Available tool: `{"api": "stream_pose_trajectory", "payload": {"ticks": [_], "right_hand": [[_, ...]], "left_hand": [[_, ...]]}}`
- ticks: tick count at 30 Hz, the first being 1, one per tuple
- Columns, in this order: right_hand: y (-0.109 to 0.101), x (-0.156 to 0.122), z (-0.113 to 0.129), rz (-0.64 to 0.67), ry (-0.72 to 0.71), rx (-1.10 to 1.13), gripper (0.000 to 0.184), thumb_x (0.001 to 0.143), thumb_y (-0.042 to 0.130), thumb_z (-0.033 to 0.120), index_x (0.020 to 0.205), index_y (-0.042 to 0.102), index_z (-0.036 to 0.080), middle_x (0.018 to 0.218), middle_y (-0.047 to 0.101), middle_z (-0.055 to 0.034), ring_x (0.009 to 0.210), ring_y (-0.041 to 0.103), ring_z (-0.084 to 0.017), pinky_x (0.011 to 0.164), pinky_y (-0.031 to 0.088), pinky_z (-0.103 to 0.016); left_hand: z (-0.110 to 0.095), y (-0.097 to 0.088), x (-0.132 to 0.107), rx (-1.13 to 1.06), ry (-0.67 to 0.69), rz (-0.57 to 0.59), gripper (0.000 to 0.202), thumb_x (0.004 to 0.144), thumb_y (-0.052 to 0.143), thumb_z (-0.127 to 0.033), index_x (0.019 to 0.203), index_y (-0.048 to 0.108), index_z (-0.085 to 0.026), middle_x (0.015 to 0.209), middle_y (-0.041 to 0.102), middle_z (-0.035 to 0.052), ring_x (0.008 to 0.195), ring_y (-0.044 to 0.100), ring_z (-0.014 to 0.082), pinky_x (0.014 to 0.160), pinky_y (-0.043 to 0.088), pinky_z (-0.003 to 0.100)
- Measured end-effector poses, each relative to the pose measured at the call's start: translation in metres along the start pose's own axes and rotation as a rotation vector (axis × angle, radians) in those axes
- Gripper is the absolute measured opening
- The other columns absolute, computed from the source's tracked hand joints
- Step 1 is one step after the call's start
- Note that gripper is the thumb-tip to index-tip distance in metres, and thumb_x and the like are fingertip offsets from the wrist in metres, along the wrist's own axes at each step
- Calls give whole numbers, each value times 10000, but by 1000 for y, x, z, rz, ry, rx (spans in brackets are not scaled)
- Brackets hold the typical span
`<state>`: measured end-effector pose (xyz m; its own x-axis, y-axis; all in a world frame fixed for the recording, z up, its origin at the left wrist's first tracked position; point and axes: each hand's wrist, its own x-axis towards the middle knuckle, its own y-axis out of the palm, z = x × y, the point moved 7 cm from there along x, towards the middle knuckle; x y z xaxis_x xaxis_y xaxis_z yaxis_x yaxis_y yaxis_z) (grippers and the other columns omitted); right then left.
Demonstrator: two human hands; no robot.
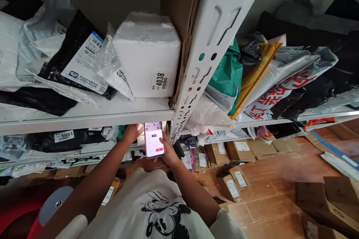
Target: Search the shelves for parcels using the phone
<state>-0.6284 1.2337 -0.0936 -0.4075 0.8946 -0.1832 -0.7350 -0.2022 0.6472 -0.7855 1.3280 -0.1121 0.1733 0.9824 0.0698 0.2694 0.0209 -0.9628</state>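
Note:
In my right hand (pixel 169 152) is a smartphone (pixel 154 145) with its screen lit, the thumb lying over the screen's right side. The screen has a camera picture at the top and a form with a red button below. Just left of the phone, my left hand (pixel 132 133) reaches up to the lower shelf, beside a brightly lit pale parcel (pixel 140 140). Its fingertips are lost in glare and behind the phone, so whether it grips the parcel does not show. Above, a white wrapped box (pixel 147 56) labelled 4038 stands on the upper shelf (pixel 134 110).
A white perforated post (pixel 193 82) rises between the shelf bays. Black and white mailer bags (pixel 81 59) lean at left; a green bag (pixel 227 78) and a yellow mailer (pixel 256 74) stand at right. Cardboard boxes (pixel 232 185) lie on the tiled floor. A red and grey object (pixel 54 205) is at lower left.

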Motion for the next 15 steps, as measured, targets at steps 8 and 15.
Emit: {"api": "stream_pose_trajectory", "payload": {"ticks": [8,15], "right_hand": [[5,-7,6,12,2,-5,633,773,611,501,1336,388,315,1005,669,-53,677,713,-218,317,486,-215],[9,-9,7,36,1,5,667,756,633,463,1345,366,301,1000,674,-55,684,710,-225,327,491,-216]], "left_hand": [[0,-1,-1,-66,0,19,279,847,472,-257,1044,625,-134,1107,687,142,1098,609,318,954,460,399],[0,-3,-2,-84,-9,10,268,847,471,-267,1031,634,-159,1117,692,113,1098,609,308,942,462,388]]}}
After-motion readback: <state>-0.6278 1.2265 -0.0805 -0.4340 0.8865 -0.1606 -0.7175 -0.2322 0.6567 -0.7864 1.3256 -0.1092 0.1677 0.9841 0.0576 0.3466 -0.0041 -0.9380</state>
